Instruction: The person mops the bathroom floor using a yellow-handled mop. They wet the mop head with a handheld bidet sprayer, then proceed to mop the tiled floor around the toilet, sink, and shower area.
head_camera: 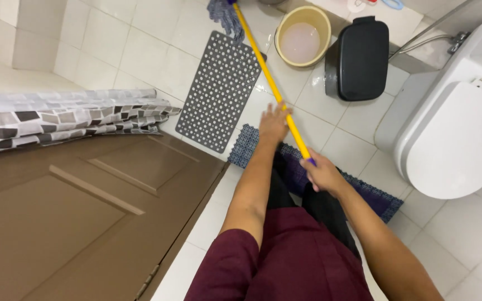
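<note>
White tiled floor (140,44) spreads below me. My right hand (322,173) wraps the yellow mop handle (269,78) at its end; my left hand (274,122) grips higher, fingers curled, mop head (224,17) at twelve o'clock by the bucket (302,36)

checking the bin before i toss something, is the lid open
No, the black bin beside the bucket has its lid down flat and shut.

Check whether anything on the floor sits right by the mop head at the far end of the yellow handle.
Yes. The mop head sits at the far end of the grey perforated mat. A yellow bucket stands just right of the handle, with a black bin beside it. Both hands hold the handle.
</note>
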